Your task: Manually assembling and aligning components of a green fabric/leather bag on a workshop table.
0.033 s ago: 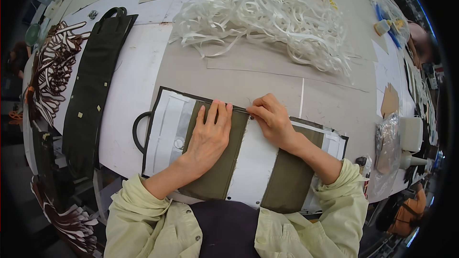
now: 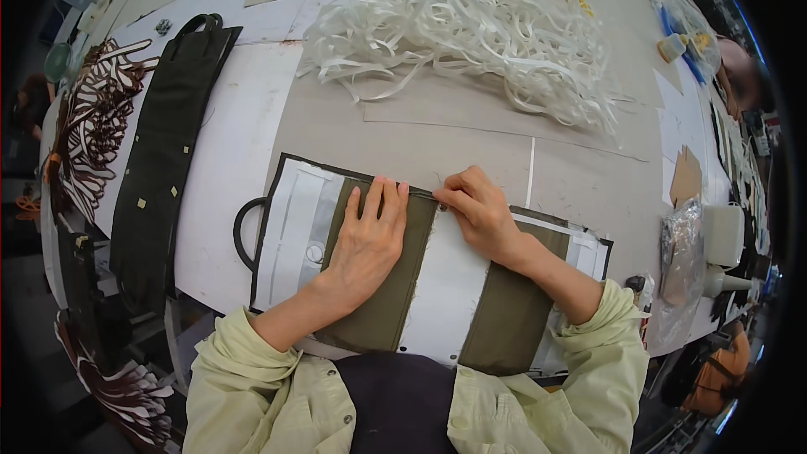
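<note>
Flat on the table before me lies an unfolded bag panel (image 2: 445,286), olive cloth with white strips across its middle and ends. A dark loop handle (image 2: 244,234) sticks out at its left end. My left hand (image 2: 370,231) rests flat on the olive cloth, fingers stretched out, their tips at the far dark edge. Just right of it, my right hand (image 2: 475,214) pinches that same far edge of the bag panel near the white middle strip. Small dark studs show at the strip's ends. What sits between the right fingertips is partly hidden.
A big tangled heap of white ribbon (image 2: 471,34) lies beyond the panel. To the left is a long dark panel with a handle (image 2: 172,143), beside bundled brown-and-white straps (image 2: 97,126). At right are a plastic bag (image 2: 683,252) and a white container (image 2: 723,235).
</note>
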The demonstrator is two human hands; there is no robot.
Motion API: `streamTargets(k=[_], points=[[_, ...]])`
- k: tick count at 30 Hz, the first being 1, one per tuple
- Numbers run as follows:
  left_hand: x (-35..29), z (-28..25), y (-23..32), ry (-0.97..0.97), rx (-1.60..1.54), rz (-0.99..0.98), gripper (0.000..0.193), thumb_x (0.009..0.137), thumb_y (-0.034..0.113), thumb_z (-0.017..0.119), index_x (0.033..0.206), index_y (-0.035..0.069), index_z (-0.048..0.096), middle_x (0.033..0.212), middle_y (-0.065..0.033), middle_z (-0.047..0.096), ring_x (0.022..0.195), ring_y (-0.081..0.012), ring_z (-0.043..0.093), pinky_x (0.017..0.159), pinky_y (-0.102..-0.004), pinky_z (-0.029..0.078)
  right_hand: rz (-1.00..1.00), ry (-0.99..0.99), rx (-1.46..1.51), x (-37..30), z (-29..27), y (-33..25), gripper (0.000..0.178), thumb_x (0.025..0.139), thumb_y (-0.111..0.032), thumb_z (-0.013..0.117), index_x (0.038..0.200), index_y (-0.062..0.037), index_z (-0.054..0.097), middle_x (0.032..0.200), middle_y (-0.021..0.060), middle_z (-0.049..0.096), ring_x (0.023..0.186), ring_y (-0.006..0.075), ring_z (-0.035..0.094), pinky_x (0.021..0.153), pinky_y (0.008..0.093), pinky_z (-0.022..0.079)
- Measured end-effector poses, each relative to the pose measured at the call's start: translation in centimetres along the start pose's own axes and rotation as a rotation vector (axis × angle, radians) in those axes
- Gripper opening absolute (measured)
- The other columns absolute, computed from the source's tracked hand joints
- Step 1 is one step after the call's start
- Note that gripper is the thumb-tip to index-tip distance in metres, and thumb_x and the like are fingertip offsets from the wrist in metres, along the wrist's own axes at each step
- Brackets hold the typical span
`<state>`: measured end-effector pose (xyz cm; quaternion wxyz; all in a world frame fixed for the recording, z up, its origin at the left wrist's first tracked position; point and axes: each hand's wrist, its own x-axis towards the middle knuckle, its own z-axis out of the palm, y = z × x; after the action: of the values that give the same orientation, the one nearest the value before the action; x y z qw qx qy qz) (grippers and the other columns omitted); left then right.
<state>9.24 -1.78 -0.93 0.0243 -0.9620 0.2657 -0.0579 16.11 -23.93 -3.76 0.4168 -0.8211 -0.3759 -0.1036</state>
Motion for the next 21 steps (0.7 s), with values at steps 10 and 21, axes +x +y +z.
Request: streamTargets(k=[10, 21], points=[[0.2, -0.4, 0.4, -0.007, -0.013, 0.007, 0.066, 0.087, 0.004, 0.06, 0.151, -0.005, 0.045, 0.141, -0.027, 0.051, 0.136, -0.0406, 0.05, 0.112, -0.0548, 0.044, -0.174, -0.067, -0.122, -0.2, -0.3, 0.0, 0.043, 0.064, 0.014, 0.066, 0.106, 0.0055, 0.067, 0.098, 0.0138, 0.058, 0.083, 0.0297, 0.058, 0.066, 0.0391, 0.051], [1.0, 0.0, 1.6, 0.055, -0.013, 0.082, 0.058, 0.086, 0.005, 0.061, 0.14, -0.014, 0.052, 0.137, -0.0249, 0.051, 0.134, -0.0375, 0.049, 0.116, -0.0529, 0.039, -0.246, -0.032, -0.223, -0.1, 0.0, -0.2, 0.03, 0.069, -0.001, 0.067, 0.098, 0.0054, 0.063, 0.091, 0.0115, 0.053, 0.082, 0.0265, 0.055, 0.067, 0.0383, 0.05]])
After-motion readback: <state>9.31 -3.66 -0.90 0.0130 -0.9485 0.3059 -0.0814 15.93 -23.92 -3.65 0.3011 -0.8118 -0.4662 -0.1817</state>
